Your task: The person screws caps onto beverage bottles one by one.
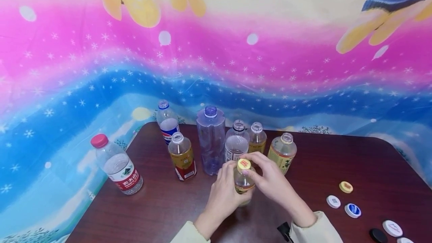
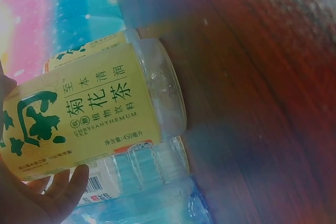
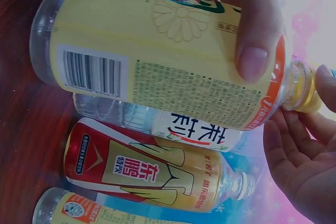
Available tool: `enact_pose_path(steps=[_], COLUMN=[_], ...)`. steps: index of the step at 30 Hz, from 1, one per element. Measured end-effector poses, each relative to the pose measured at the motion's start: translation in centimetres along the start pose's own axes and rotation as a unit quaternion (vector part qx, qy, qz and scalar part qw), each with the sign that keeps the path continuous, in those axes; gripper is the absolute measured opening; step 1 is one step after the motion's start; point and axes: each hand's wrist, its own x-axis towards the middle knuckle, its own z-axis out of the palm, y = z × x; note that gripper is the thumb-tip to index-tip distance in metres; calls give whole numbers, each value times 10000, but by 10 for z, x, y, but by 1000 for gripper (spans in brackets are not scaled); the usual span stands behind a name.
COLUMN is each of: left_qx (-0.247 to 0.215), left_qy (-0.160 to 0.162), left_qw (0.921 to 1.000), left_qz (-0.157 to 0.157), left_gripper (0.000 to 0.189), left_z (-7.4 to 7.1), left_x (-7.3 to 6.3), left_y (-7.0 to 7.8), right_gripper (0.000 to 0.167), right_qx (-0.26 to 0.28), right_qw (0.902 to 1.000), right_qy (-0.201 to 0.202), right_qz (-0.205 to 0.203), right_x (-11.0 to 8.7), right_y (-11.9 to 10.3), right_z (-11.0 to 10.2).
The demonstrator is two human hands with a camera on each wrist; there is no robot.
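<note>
My left hand [image 1: 222, 192] grips a chrysanthemum tea bottle [image 2: 100, 98] with a yellow label, its thumb across the label in the right wrist view. The bottle stands upright near the front middle of the table. A yellow cap [image 1: 244, 164] sits at its mouth. Thumb and fingers of my right hand [image 1: 270, 179] pinch this cap from the side. Close behind are a clear bottle [image 1: 236, 143] and, to the right, another yellow-labelled bottle [image 1: 281, 153], both with bare mouths.
Left of the hands stand a gold-and-red bottle [image 3: 142, 166], a tall purple-tinted bottle [image 1: 210, 138] and a blue-labelled bottle [image 1: 168, 125], all uncapped. A red-capped water bottle [image 1: 118, 166] is at far left. Several loose caps, including a blue one [image 1: 353, 210], lie at right.
</note>
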Motion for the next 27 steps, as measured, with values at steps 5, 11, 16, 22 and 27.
enact_pose_path(steps=[5, 11, 16, 22, 27], left_qx=[29, -13, -37, -81, -112], left_qy=[6, -101, -157, -174, -225], left_qw=[10000, 9999, 9998, 9998, 9995], left_qz=[-4, -69, -110, -103, -185], left_gripper=[71, 71, 71, 72, 73], left_z=[0, 0, 0, 0, -1], left_x=[0, 0, 0, 0, 0], left_y=[0, 1, 2, 3, 2], right_gripper=[32, 31, 31, 31, 30], right_qx=[-8, -15, -59, -72, 96], right_qw=[9998, 9992, 9985, 9974, 9964], right_qy=[190, 403, 515, 616, 595], right_qz=[9, 61, 180, 364, 591], right_x=[-1, -2, -3, -4, -4], right_y=[1, 1, 0, -2, -4], right_z=[3, 6, 7, 6, 8])
